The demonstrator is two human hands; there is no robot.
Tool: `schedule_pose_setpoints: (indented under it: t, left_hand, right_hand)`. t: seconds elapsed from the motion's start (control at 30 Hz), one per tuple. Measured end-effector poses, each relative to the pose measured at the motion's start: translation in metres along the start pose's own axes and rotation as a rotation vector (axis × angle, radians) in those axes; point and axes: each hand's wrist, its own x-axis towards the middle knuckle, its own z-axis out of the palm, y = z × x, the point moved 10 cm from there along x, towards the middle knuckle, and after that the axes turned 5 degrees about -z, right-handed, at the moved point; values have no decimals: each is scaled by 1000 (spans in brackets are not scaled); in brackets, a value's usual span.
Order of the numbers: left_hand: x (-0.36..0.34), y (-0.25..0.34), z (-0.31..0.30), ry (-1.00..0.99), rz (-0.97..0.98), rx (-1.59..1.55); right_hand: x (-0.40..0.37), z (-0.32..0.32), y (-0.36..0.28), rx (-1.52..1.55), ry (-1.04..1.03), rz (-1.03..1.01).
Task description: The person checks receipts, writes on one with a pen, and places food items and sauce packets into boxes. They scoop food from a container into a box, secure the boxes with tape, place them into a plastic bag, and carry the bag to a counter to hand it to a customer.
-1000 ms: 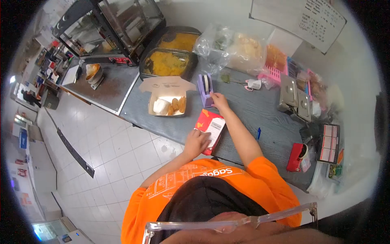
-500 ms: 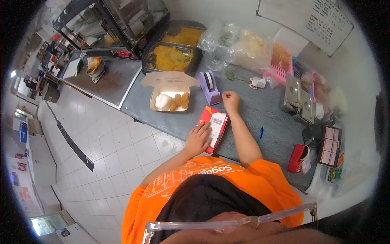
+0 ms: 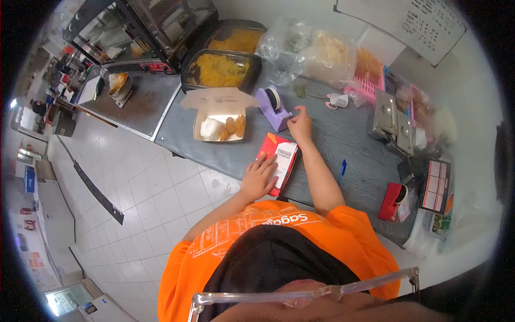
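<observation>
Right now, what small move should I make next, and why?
Probably pinch tape at the purple dispenser, unless you already hold some, which I can't tell: your right hand is close beside it, and your left hand rests on the red box.

There are two hands [image 3: 259, 176], one red box [image 3: 285, 159], one carton [image 3: 220, 99] and one purple tape dispenser [image 3: 274, 116]; two trays [image 3: 189, 79] at far left; one blue pen [image 3: 342, 169], two steel lids [image 3: 385, 118] at right.

Under my left hand [image 3: 258, 176], the red box [image 3: 285, 160] looks glossy card; from it, the lilac dispenser [image 3: 276, 117] at twelve o'clock is smooth plastic, the lids [image 3: 385, 119] at two shiny metal, the tabletop [image 3: 348, 134] matt wood-grain
</observation>
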Motion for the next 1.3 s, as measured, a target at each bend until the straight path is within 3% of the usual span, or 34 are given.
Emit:
schedule_pose_setpoints:
  t: [0.13,0.33,0.4,0.43,0.5,0.53,0.63,0.8,0.93,1.03,1.1,1.13,1.2,1.3]
  left_hand:
    - [-1,6,-8,-15,-1,-4]
    - [1,3,-11,-2,0,-30]
    - [2,3,-13,11,-8,-45]
    - [2,3,-13,8,-6,-49]
    - [1,4,-13,7,6,-61]
    - [1,5,-13,4,7,-62]
    - [0,4,-12,-3,-11,-41]
    - [1,3,-6,-34,0,64]
    - [1,0,-1,-55,4,30]
    - [2,-1,-2,-73,1,6]
    - [2,-2,-2,-68,40,-54]
    - [3,-3,-2,-68,41,-55]
    - [2,-1,-4,-67,69,-74]
    - [-1,-10,-1,-31,14,-163]
  right_hand:
    - [-5,-1,39,-169,41,57]
    - [-80,-26,-25,356,-334,-8]
    - [-111,-22,-50,227,-548,2]
    - [-117,-19,-51,225,-547,7]
    - [-125,-19,-41,-172,-523,1]
    - [-127,-20,-41,-172,-523,4]
    - [-130,-31,-41,-28,-431,11]
    - [-147,-13,5,794,-262,175]
    - [-158,-3,16,917,-221,140]
    - [-160,-5,16,731,-237,62]
    - [-160,-22,9,208,-129,-104]
    - [-157,-28,0,207,-129,-103]
    - [-150,-59,-41,-281,98,-280]
    - [-134,-70,-58,-83,186,-330]
